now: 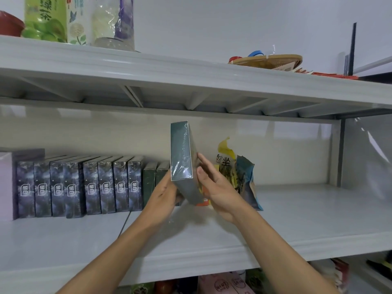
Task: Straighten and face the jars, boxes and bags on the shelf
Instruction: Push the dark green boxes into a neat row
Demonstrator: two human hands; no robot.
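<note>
Mostly done on the left of the middle shelf (297, 209): dark blue boxes (80, 187) stand upright in a tight row, spines out, logos aligned. One near the middle of that row looks slightly tilted, though that could be lens distortion. Just right of them, two green boxes (152, 183) already stand in line, touching the row's end.

In hand now: a third green box (182, 158), film-wrapped, lifted clear of the shelf and tilted, top end toward 12 o'clock, lower end leaning toward 5 o'clock. Left hand (163, 194) supports it at the box's 7 o'clock, fingers hidden behind the lower edge, so I can't tell how far they wrap. Right hand (214, 187) is on the box's 3 o'clock side, fingers nearly straight and flat against the face, thumb at the front edge; a steadying press more than a clamp.

Judgement: next slot is at the box's 8 o'clock, right beside the two green ones. It needs rotating upright and spine-out first.

Left to do: the yellow and blue bags (237, 170) at 3 o'clock of the box, just behind the right hand, are slumped and crumpled, not faced. Shelf beyond them is bare. Top shelf packets (70, 20) and the lower shelf goods (222, 283) are only partly in view; status unclear.
</note>
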